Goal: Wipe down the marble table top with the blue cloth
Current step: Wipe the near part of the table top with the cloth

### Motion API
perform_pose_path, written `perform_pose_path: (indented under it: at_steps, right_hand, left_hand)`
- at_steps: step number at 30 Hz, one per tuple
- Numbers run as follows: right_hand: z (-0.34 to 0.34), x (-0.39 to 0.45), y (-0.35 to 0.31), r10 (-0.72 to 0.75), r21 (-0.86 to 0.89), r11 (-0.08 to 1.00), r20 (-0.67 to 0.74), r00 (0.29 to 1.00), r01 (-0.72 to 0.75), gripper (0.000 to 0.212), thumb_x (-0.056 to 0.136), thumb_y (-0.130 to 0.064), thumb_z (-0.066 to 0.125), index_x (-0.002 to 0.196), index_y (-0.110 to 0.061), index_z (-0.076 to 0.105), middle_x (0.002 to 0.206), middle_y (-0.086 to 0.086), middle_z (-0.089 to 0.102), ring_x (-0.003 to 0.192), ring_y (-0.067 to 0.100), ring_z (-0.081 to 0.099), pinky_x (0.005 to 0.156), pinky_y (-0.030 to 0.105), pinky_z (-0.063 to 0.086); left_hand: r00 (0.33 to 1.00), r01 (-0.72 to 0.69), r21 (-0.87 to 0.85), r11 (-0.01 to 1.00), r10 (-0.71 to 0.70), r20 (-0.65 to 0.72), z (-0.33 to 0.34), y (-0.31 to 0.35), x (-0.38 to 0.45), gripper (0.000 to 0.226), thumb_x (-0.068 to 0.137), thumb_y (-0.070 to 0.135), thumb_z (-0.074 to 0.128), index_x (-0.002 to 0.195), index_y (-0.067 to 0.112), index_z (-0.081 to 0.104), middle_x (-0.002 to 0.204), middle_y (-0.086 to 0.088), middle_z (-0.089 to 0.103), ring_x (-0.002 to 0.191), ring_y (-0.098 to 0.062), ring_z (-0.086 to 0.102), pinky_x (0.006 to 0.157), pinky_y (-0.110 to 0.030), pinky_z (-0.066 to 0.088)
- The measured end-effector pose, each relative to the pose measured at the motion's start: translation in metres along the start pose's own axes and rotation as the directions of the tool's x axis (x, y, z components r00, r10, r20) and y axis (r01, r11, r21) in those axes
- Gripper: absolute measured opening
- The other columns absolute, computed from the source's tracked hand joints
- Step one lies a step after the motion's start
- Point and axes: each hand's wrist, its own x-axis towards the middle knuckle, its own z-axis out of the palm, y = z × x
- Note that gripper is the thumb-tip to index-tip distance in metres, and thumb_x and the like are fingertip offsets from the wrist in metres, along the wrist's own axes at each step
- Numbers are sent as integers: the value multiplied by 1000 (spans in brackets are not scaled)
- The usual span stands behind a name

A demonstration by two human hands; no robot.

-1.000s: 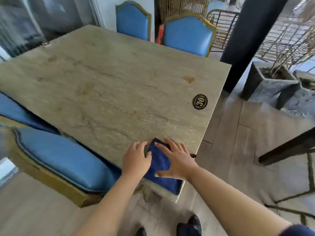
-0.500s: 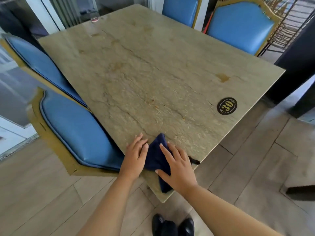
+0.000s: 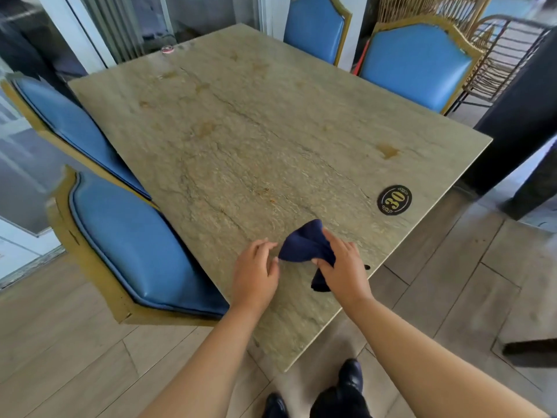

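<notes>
The marble table top is beige with brown veins and a few darker stains. Near its front corner my right hand grips the dark blue cloth, bunched and lifted a little off the stone, with one end hanging below my palm. Just to the cloth's left, my left hand hovers over the table with its fingers loosely curled; its fingertips are close to the cloth but hold nothing.
A round black sticker with a gold 30 lies near the table's right edge. Blue padded chairs stand at the left and at the far side. A small round object sits at the far corner. A dark pillar stands on the right.
The cloth was pressed flat under both hands at the table's corner; now my right hand has gathered it and raised it, and my left hand has come off it.
</notes>
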Motion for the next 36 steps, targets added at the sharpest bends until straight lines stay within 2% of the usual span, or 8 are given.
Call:
perform_pose_path:
  at_steps: [5,17,20,24,28,32,34,36]
  right_hand:
    - [-34,55,23,2,4,1000,-74,997,-2,61,90,-19,63,145,-16,37,125,4,56,120,22,40,91,22,28]
    - [-91,185,101,-86,-205,974,42,995,93,62,93,-25,59,148,-19,31,136,3,48,123,23,32,101,33,33]
    - [-91,193,121,-195,-463,855,128,972,232,68,93,-40,54,151,-31,18,153,9,26,136,32,23,106,47,32]
    - [-88,201,138,-261,-566,715,329,908,411,52,98,-54,19,145,-53,-3,161,-6,-1,147,25,-6,115,55,5]
    - [-97,246,148,-172,-585,753,269,948,302,48,100,-48,12,148,-47,3,161,-6,-1,147,21,-8,118,49,-3]
    - [-97,273,141,10,-583,806,192,981,106,52,101,-44,16,151,-35,2,161,1,-9,146,24,-13,118,46,-4]
    - [-88,256,137,-57,-578,795,236,970,187,54,101,-44,16,152,-32,2,160,2,-9,146,25,-14,119,43,-7]
    - [-87,227,141,-228,-547,741,340,912,389,53,101,-44,17,152,-33,9,161,0,0,147,23,-8,119,40,-3]
  left_hand:
    - [1000,-23,18,1000,24,-21,27,25,34,31,94,24,51,123,17,56,124,1,52,114,-16,50,93,-42,47]
    - [991,105,123,987,-93,-95,112,99,137,39,94,21,51,132,19,50,143,3,41,134,-17,36,110,-39,34]
    - [983,173,197,965,-155,-101,135,114,153,46,97,24,46,142,15,42,154,-2,31,143,-19,27,119,-43,21]
    - [968,226,357,907,-167,-188,157,128,154,52,96,23,40,146,7,36,156,-10,29,145,-25,25,120,-40,12]
    - [972,232,525,819,-175,-156,168,133,159,59,94,21,34,145,-6,28,154,-26,24,145,-37,21,122,-42,0]
    - [973,210,621,755,-221,-60,163,139,172,64,94,25,8,147,-11,3,155,-34,-2,146,-42,-1,116,-44,-11]
    - [968,190,659,728,-252,-1,162,140,176,62,97,23,8,146,-12,-6,153,-35,-12,145,-43,-9,115,-45,-14]
    - [970,192,669,718,-243,-17,163,139,178,61,93,18,1,146,-13,0,153,-36,-7,146,-43,-4,117,-45,-9]
